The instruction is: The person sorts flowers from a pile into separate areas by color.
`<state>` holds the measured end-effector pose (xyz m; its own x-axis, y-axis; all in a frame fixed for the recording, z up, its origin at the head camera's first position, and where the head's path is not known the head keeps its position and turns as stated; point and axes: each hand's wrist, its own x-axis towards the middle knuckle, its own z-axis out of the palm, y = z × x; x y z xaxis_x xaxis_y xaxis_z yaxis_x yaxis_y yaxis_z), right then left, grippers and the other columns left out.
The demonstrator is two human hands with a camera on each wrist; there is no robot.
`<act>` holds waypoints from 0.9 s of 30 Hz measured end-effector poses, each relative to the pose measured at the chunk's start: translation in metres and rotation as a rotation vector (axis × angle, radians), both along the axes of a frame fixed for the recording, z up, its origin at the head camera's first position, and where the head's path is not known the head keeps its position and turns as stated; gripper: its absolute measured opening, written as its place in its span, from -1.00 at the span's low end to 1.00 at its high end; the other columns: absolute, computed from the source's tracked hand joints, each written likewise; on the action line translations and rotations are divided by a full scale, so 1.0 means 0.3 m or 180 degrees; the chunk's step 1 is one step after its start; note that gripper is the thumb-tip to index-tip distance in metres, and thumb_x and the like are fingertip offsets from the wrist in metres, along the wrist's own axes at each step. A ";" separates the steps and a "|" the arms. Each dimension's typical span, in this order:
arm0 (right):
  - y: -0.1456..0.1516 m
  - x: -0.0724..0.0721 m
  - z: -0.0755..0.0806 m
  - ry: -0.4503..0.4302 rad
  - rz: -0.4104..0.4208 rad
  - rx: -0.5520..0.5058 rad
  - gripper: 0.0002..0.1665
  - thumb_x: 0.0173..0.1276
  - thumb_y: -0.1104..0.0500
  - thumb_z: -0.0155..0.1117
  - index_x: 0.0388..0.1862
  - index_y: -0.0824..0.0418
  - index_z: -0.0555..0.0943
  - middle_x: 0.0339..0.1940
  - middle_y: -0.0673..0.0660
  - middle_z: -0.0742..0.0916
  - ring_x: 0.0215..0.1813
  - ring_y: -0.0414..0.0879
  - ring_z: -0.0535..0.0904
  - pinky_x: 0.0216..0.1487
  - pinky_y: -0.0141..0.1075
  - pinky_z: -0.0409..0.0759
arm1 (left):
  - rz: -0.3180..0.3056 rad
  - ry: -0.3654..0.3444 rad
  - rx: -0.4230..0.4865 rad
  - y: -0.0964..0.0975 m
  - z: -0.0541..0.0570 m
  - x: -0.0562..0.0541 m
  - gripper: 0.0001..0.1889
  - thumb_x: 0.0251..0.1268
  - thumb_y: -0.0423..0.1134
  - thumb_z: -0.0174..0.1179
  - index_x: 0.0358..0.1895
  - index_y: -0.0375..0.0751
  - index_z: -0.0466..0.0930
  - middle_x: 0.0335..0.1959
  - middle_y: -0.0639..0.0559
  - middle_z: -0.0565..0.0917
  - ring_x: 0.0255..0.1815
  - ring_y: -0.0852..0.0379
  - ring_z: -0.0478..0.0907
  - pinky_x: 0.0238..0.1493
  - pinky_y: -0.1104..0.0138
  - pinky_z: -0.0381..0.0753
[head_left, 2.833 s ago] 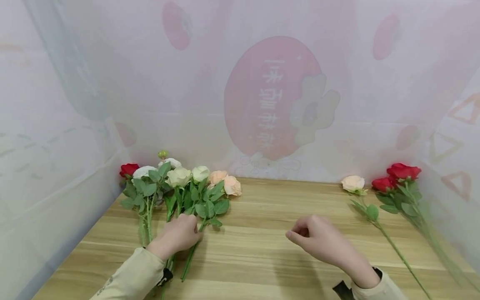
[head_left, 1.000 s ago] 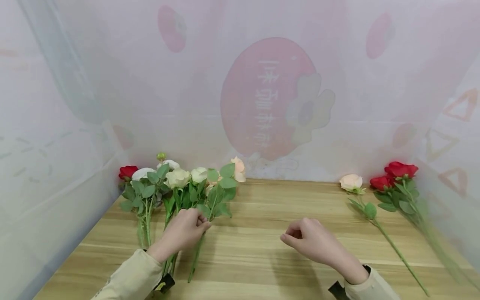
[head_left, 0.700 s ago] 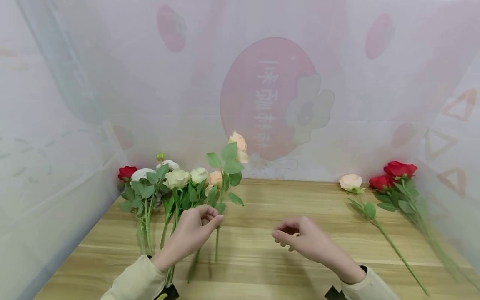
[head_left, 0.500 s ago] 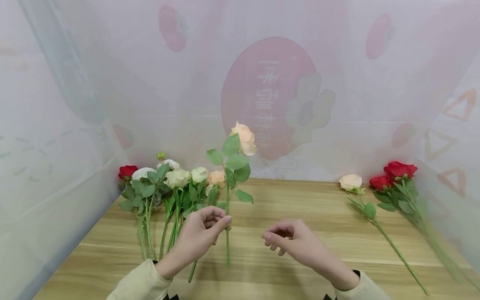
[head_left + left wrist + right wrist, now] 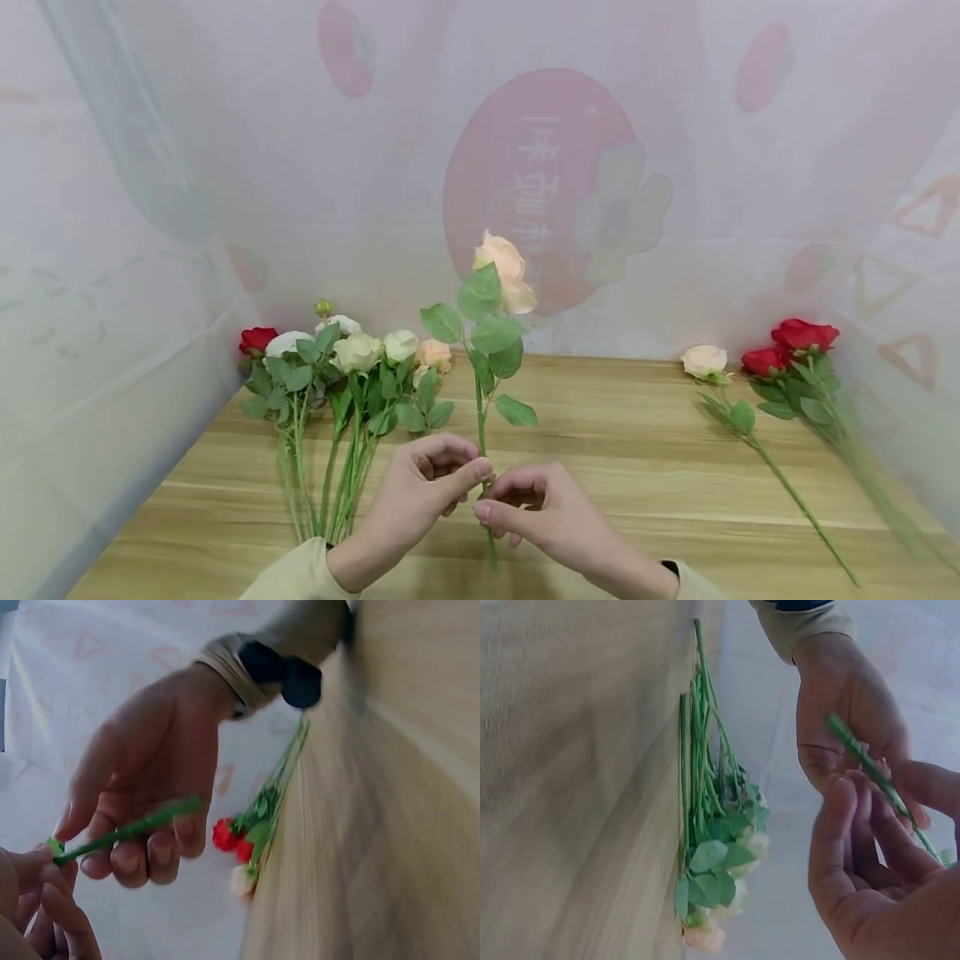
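Held rose (image 5: pixel 497 335) stood near-upright btwn the hands: stem in L hand (image 5: pixel 423 492), R hand (image 5: pixel 551 517) at it just below, stem end under both. Bloom was above & beyond them, in front of back wall (image 5: pixel 360 183). To L of L hand, flower bunch (image 5: pixel 341 407) lay on tabletop (image 5: pixel 615 433), heads at far end nr back wall, stems running to just L of L wrist; L side wall (image 5: pixel 112 375) past it. Well R of R hand: single rose (image 5: pixel 705 362), head also nr back wall, then rose pair (image 5: pixel 804 335) just R of that, nr R side wall (image 5: pixel 918 292).
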<state>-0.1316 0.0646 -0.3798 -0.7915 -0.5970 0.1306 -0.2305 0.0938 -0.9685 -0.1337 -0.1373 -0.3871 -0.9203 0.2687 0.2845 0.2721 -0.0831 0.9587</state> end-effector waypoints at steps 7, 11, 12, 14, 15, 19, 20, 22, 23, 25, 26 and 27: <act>-0.011 0.008 -0.010 0.0266 -0.0310 -0.0200 -0.83 0.40 0.15 0.32 -0.31 0.23 0.75 -0.43 0.13 0.72 -0.44 -0.17 0.60 -0.43 -0.24 0.63 | 0.0055 -0.0189 0.0004 0.009 0.008 0.009 -0.83 0.32 -0.21 0.32 -0.19 -0.24 0.76 -0.37 -0.07 0.71 -0.64 0.23 0.27 -0.57 0.44 0.32; -0.008 0.007 -0.013 0.0468 -0.0425 -0.0255 -0.84 0.40 0.17 0.32 -0.30 0.22 0.77 -0.45 0.10 0.72 -0.43 -0.18 0.60 -0.46 -0.23 0.63 | 0.0044 -0.0155 -0.0080 0.007 0.006 0.004 -0.84 0.33 -0.18 0.31 -0.19 -0.18 0.78 -0.34 -0.10 0.73 -0.65 0.23 0.25 -0.59 0.44 0.30; -0.007 0.007 -0.014 0.0512 -0.0450 -0.0241 -0.84 0.39 0.16 0.34 -0.29 0.21 0.78 -0.45 0.09 0.73 -0.43 -0.18 0.60 -0.46 -0.24 0.63 | 0.0049 -0.0159 -0.0095 0.007 0.003 0.003 -0.84 0.32 -0.17 0.32 -0.19 -0.17 0.79 -0.34 -0.09 0.73 -0.65 0.23 0.25 -0.59 0.44 0.30; -0.005 0.008 -0.016 0.0560 -0.0522 -0.0190 -0.85 0.36 0.14 0.37 -0.29 0.19 0.78 -0.46 0.07 0.73 -0.45 -0.18 0.61 -0.46 -0.24 0.63 | 0.0061 -0.0151 -0.0153 0.006 -0.004 0.001 -0.83 0.32 -0.15 0.32 -0.21 -0.18 0.79 -0.38 -0.08 0.72 -0.65 0.22 0.26 -0.60 0.44 0.30; -0.004 0.009 -0.017 0.0584 -0.0559 -0.0155 -0.85 0.34 0.12 0.38 -0.29 0.18 0.78 -0.46 0.05 0.74 -0.46 -0.18 0.61 -0.46 -0.25 0.63 | 0.0064 -0.0145 -0.0181 0.006 -0.008 0.000 -0.82 0.32 -0.15 0.32 -0.23 -0.19 0.78 -0.44 -0.08 0.69 -0.64 0.22 0.26 -0.60 0.44 0.31; -0.003 0.010 -0.018 0.0684 -0.0676 -0.0044 -0.86 0.31 0.10 0.42 -0.32 0.16 0.78 -0.48 0.00 0.74 -0.49 -0.21 0.58 -0.46 -0.29 0.61 | 0.0073 -0.0200 -0.0237 0.005 -0.018 -0.005 -0.79 0.31 -0.12 0.33 -0.26 -0.22 0.76 -0.56 -0.03 0.60 -0.62 0.21 0.31 -0.61 0.43 0.33; -0.003 0.008 -0.018 0.0733 -0.0689 -0.0024 -0.86 0.30 0.10 0.42 -0.34 0.15 0.78 -0.50 -0.01 0.73 -0.50 -0.22 0.57 -0.46 -0.30 0.60 | 0.0075 -0.0225 -0.0234 0.005 -0.019 -0.007 -0.78 0.30 -0.12 0.34 -0.26 -0.23 0.76 -0.56 -0.02 0.60 -0.62 0.21 0.33 -0.61 0.42 0.35; -0.002 0.005 -0.018 0.0837 -0.0697 -0.0003 -0.87 0.30 0.10 0.42 -0.38 0.13 0.78 -0.51 -0.03 0.72 -0.51 -0.25 0.55 -0.48 -0.32 0.58 | 0.0062 -0.0277 -0.0211 0.006 -0.020 -0.012 -0.79 0.28 -0.13 0.35 -0.25 -0.22 0.76 -0.54 -0.02 0.62 -0.60 0.20 0.37 -0.60 0.42 0.38; -0.001 0.003 -0.017 0.0885 -0.0695 0.0001 -0.87 0.31 0.10 0.42 -0.39 0.12 0.78 -0.51 -0.04 0.71 -0.51 -0.26 0.54 -0.49 -0.32 0.57 | 0.0055 -0.0304 -0.0202 0.006 -0.020 -0.015 -0.80 0.27 -0.13 0.36 -0.25 -0.22 0.76 -0.52 -0.02 0.64 -0.60 0.20 0.38 -0.60 0.42 0.40; 0.000 0.000 -0.017 0.0958 -0.0675 -0.0004 -0.87 0.31 0.12 0.41 -0.42 0.11 0.77 -0.52 -0.04 0.70 -0.50 -0.27 0.52 -0.50 -0.33 0.55 | 0.0020 -0.0315 -0.0208 0.005 -0.022 -0.018 -0.80 0.27 -0.14 0.36 -0.24 -0.23 0.75 -0.51 -0.03 0.65 -0.59 0.20 0.40 -0.59 0.42 0.42; 0.001 0.000 -0.018 0.0982 -0.0669 -0.0008 -0.87 0.31 0.13 0.41 -0.42 0.11 0.77 -0.51 -0.05 0.69 -0.50 -0.27 0.52 -0.51 -0.33 0.55 | 0.0004 -0.0303 -0.0228 0.004 -0.023 -0.019 -0.80 0.27 -0.15 0.36 -0.23 -0.23 0.75 -0.49 -0.03 0.66 -0.58 0.20 0.41 -0.59 0.41 0.44; 0.002 0.000 -0.019 0.1001 -0.0668 -0.0008 -0.87 0.31 0.14 0.41 -0.42 0.11 0.77 -0.51 -0.05 0.69 -0.50 -0.27 0.51 -0.51 -0.33 0.55 | -0.0009 -0.0295 -0.0247 0.004 -0.024 -0.019 -0.80 0.27 -0.15 0.36 -0.23 -0.23 0.74 -0.49 -0.04 0.65 -0.58 0.20 0.42 -0.59 0.41 0.45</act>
